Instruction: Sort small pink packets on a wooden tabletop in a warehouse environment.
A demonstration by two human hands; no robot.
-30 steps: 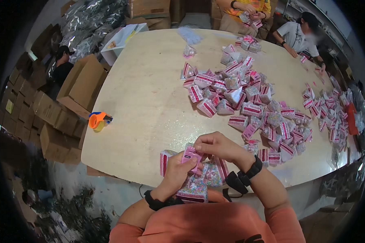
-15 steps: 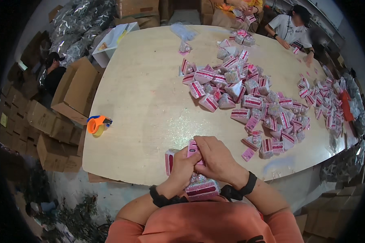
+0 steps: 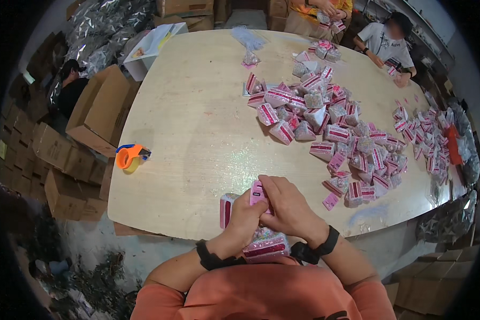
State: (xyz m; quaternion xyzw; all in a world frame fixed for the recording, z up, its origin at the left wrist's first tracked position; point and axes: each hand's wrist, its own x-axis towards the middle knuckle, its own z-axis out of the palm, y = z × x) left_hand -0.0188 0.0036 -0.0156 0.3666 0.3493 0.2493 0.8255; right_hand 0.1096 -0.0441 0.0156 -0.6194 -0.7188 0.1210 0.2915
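Observation:
At the near edge of the table my left hand (image 3: pixel 244 220) and my right hand (image 3: pixel 292 212) meet, fingers closed on a pink card tag (image 3: pixel 257 193). The tag's upper part stands out between them; my left thumb presses on its lower part. Just below my hands, close against my body, is a glittery cake-slice ornament (image 3: pixel 266 249) with pink and dark red bands. Whether a string joins it to the tag is hidden by my fingers. A second cake-slice ornament (image 3: pixel 226 211) rests on the table beside my left hand.
A large pile of cake-slice ornaments (image 3: pixel 325 114) covers the table's right half. An orange tape dispenser (image 3: pixel 130 157) lies at the left edge. Clear strands (image 3: pixel 248 38) lie at the far edge. Cardboard boxes (image 3: pixel 98 114) stand left. Two people work across the table.
My hands stay together on the tag with almost no movement. The view has shifted slightly. The far-right person's hands have drawn closer together around an ornament.

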